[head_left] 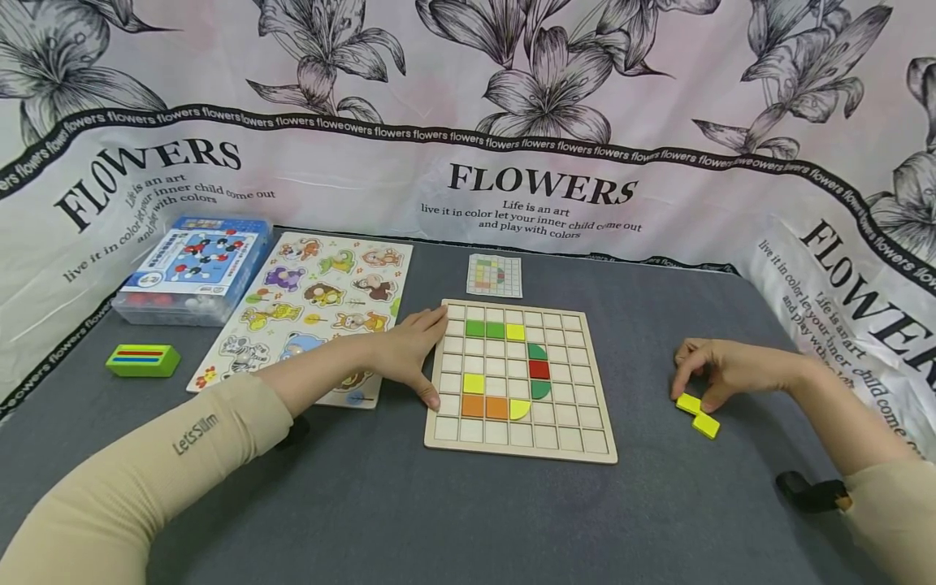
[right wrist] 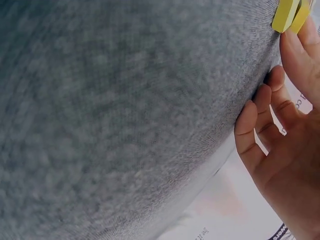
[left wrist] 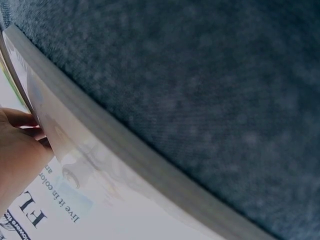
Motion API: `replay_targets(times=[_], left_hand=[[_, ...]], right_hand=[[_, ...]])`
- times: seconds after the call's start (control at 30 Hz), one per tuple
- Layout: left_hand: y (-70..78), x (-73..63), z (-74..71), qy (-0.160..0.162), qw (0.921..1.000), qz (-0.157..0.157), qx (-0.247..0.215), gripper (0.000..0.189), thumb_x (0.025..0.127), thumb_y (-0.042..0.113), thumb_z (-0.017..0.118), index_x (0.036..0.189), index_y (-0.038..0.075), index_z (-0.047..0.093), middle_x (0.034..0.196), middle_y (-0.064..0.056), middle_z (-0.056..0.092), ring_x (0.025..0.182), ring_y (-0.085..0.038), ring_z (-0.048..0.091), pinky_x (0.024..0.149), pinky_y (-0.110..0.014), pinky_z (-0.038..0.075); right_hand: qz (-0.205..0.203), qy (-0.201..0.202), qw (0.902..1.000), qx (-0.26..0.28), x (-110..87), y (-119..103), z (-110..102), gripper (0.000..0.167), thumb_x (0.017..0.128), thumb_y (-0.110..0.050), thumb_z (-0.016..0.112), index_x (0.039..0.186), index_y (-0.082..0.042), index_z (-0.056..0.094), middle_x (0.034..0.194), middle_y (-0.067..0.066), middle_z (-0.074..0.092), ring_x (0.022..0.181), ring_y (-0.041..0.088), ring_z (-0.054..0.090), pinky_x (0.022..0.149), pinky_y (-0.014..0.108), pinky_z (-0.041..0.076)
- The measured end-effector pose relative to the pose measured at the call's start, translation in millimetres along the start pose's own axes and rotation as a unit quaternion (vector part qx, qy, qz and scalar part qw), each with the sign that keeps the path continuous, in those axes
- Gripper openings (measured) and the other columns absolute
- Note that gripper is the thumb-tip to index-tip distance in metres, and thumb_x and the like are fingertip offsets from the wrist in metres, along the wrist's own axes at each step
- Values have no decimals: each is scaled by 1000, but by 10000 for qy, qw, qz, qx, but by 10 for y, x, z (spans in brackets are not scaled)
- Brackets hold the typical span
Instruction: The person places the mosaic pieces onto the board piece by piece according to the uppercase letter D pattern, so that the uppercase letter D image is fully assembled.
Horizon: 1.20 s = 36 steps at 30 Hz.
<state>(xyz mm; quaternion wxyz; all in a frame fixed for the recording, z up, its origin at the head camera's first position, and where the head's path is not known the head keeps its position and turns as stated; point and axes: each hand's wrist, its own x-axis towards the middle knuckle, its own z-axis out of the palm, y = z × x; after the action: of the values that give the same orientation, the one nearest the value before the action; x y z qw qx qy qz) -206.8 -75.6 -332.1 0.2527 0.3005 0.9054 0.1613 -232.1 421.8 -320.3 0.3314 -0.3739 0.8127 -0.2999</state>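
Note:
A wooden grid board point(head_left: 504, 451) lies flat on the dark cloth, with several coloured tiles set in its squares: green, yellow, red and orange. Along its left edge rests my left hand point(head_left: 407, 351), thumb spread from the fingers. Off to the board's right, my right hand point(head_left: 720, 366) pinches a yellow tile point(head_left: 688, 404) between thumb and forefinger, close over the cloth. A second yellow tile point(head_left: 705, 426) lies corner to corner with it. In the right wrist view, yellow pieces point(right wrist: 286, 15) show at the fingertips while the other fingers curl loosely against the cloth.
A small pattern card point(head_left: 495, 276) lies behind the board. To the left are an animal picture puzzle point(head_left: 322, 294), partly under my left forearm, a plastic box with a blue label point(head_left: 193, 268) and a green striped block point(head_left: 143, 361). A flower-printed curtain point(head_left: 351, 179) hangs behind.

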Motion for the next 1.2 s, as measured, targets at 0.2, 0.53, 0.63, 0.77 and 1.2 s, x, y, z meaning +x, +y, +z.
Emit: replay_targets(times=[0.2,0.53,0.63,0.77,1.2], left_hand=[[-21,1,4,5,10000,7,17,132,73,53,83,158,-2,-2,166,-22,-11,155,-43,-7,126,-58,9],[-33,30,21,18,10000,-47,-10,132,73,53,83,158,-1,-1,167,-20,-11,155,-42,-7,126,-57,9],[-30,27,20,13,10000,-50,-17,132,73,52,83,158,-1,-1,167,-20,-10,155,-42,-7,126,-57,9],[-23,15,12,10,10000,-48,-13,132,73,52,84,158,-2,-2,167,-21,-10,155,-42,-7,126,-57,8],[-4,6,8,13,10000,-21,23,132,73,52,83,157,-4,-1,166,-22,-10,155,-44,-6,126,-57,8]], right_hand=[[683,409,9958,-443,29,-54,-11,29,78,-23,81,105,-20,71,102,-4,58,86,11,48,66,24,45],[788,730,9942,48,404,-429,-86,27,84,-13,78,107,-8,64,94,2,65,79,10,63,68,28,56],[811,759,9938,60,601,-604,-95,27,83,-15,79,105,-8,66,96,5,66,77,11,62,68,28,56],[763,737,9944,20,890,-827,-76,23,83,-16,79,102,-11,68,97,8,65,79,14,60,69,29,54],[255,886,9957,-111,1730,-1281,138,27,87,-13,76,112,-13,70,95,4,70,86,19,65,77,33,57]])
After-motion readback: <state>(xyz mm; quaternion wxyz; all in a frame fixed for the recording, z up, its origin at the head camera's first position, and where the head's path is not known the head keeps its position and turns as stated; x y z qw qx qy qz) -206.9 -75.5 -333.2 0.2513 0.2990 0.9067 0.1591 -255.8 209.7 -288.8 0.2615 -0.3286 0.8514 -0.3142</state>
